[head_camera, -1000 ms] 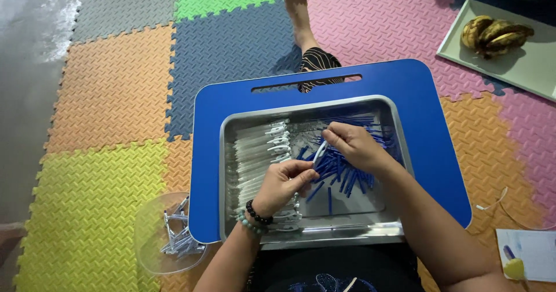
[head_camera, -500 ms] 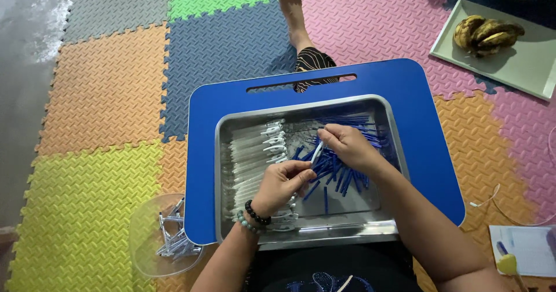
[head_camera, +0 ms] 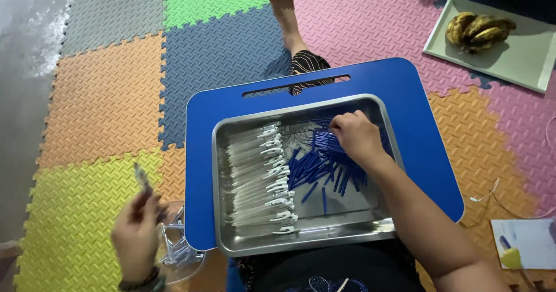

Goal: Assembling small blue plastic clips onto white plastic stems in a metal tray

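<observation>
A steel tray (head_camera: 301,240) rests on a blue lap table (head_camera: 405,89). Inside it, a row of clear pen barrels with white clips (head_camera: 258,179) lies at the left and a heap of blue pen parts (head_camera: 315,167) at the right. My right hand (head_camera: 356,135) reaches into the blue heap, fingers down among the pieces. My left hand (head_camera: 136,231) is out to the left over the yellow mat, blurred, pinching one assembled pen (head_camera: 141,179) just above a clear bowl (head_camera: 179,251) that holds several finished pens.
Coloured foam floor tiles lie all around. My bare foot (head_camera: 284,8) stretches out beyond the table. A pale green tray with bananas (head_camera: 480,28) sits at the far right. Paper and a yellow object (head_camera: 512,257) lie at the lower right.
My left hand has left the tray and swung left toward the bowl with a pen. My right hand has dropped into the blue pile.
</observation>
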